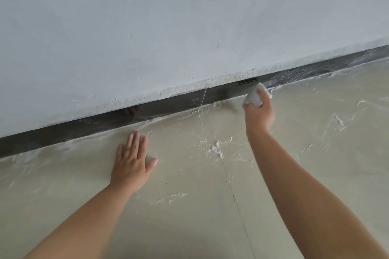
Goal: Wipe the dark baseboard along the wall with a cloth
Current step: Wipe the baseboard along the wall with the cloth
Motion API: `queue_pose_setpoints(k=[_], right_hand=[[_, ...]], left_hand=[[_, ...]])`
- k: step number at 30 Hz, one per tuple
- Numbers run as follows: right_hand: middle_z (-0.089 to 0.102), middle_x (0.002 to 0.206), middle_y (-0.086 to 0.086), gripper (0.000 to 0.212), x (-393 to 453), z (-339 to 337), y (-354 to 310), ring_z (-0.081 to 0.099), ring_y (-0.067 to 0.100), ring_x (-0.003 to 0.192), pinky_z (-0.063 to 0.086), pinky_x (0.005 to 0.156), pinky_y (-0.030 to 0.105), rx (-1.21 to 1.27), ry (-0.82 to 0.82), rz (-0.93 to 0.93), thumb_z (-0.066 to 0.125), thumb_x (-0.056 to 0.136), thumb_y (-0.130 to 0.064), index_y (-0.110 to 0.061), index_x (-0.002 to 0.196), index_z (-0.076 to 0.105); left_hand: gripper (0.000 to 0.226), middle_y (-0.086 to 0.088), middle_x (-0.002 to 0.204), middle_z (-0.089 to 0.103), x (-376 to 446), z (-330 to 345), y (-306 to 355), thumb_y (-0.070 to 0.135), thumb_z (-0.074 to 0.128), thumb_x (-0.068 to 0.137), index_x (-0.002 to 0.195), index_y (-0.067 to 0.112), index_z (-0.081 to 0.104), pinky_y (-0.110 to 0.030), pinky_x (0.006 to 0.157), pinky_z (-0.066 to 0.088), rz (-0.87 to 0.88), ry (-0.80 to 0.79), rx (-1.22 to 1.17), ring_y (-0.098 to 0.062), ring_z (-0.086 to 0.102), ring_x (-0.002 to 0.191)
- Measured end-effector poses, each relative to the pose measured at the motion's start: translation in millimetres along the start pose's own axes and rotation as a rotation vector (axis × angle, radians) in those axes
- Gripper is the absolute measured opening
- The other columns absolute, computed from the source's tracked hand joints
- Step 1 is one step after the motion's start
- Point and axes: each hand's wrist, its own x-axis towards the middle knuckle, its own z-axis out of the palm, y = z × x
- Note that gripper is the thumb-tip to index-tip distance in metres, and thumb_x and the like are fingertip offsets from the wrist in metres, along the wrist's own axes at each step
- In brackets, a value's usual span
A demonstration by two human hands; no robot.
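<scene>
Pressing flat on the floor (189, 206), the left hand (131, 163) lies spread and empty, fingertips just short of the baseboard (94, 120). Farther on, the right hand (260, 111) grips a white cloth (253, 96) against the baseboard's lower edge, beneath the pale wall (168, 27).

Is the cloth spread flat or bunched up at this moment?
Bunched up. The white cloth is a wad gripped in the right hand, pressed against the dark baseboard.

Right hand (260, 109) presses white cloth (253, 96) seemingly against baseboard (168, 105); left hand (131, 162) flat on floor (189, 206).
</scene>
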Motion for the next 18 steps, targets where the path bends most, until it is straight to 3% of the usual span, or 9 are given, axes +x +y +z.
queue_pose_setpoints(k=[2,5,7,9,14,18], right_hand=[[0.04,0.066,-0.014,0.049,16,-9,-3,0.04,0.004,0.058,0.035,0.054,0.016,-0.033,0.017,-0.025,0.045,0.082,-0.003,-0.03,0.123,0.053],[0.049,0.073,-0.009,0.045,26,-4,-4,0.048,0.013,0.071,0.04,0.064,0.022,0.01,0.054,-0.039,0.049,0.083,-0.007,-0.029,0.121,0.055],[0.05,0.08,-0.004,0.045,22,7,-3,0.046,0.012,0.072,0.039,0.059,0.013,0.038,0.055,-0.018,0.049,0.085,-0.005,-0.028,0.123,0.055],[0.045,0.072,-0.009,0.045,12,22,-4,0.042,0.006,0.061,0.035,0.047,0.003,0.118,0.056,0.062,0.049,0.084,-0.001,-0.025,0.121,0.057],[0.036,0.065,-0.015,0.046,-40,63,-10,0.035,-0.001,0.055,0.034,0.042,0.001,0.261,-0.026,0.199,0.053,0.082,0.002,-0.027,0.117,0.06],[0.046,0.062,-0.011,0.04,-90,83,-5,0.04,0.0,0.053,0.035,0.048,0.011,0.13,-0.234,0.051,0.054,0.084,-0.005,-0.029,0.115,0.062]], left_hand=[[0.114,-0.009,0.152,-0.018,-3,2,1,0.071,-0.04,0.049,0.143,0.013,-0.011,-0.038,0.113,-0.007,0.002,-0.01,-0.019,-0.023,-0.014,0.141],[0.126,-0.01,0.152,-0.015,-3,4,1,0.069,-0.048,0.038,0.143,0.012,-0.007,-0.038,0.113,-0.007,-0.009,-0.01,-0.047,-0.024,-0.013,0.141],[0.126,-0.012,0.153,-0.011,-3,3,1,0.072,-0.044,0.042,0.144,0.011,-0.002,-0.04,0.114,-0.006,-0.003,-0.011,-0.087,-0.026,-0.01,0.142],[0.124,-0.015,0.152,0.0,-4,3,2,0.075,-0.037,0.051,0.143,0.007,0.01,-0.045,0.114,0.0,0.013,0.01,-0.114,-0.031,-0.001,0.142],[0.111,-0.025,0.145,0.025,-7,-4,6,0.071,-0.021,0.072,0.135,-0.002,0.032,-0.055,0.108,0.019,0.044,0.041,-0.127,-0.043,0.023,0.134],[0.096,-0.033,0.13,0.045,-9,-9,9,0.06,-0.006,0.087,0.122,-0.01,0.048,-0.065,0.091,0.034,0.041,0.049,-0.126,-0.051,0.044,0.117]])
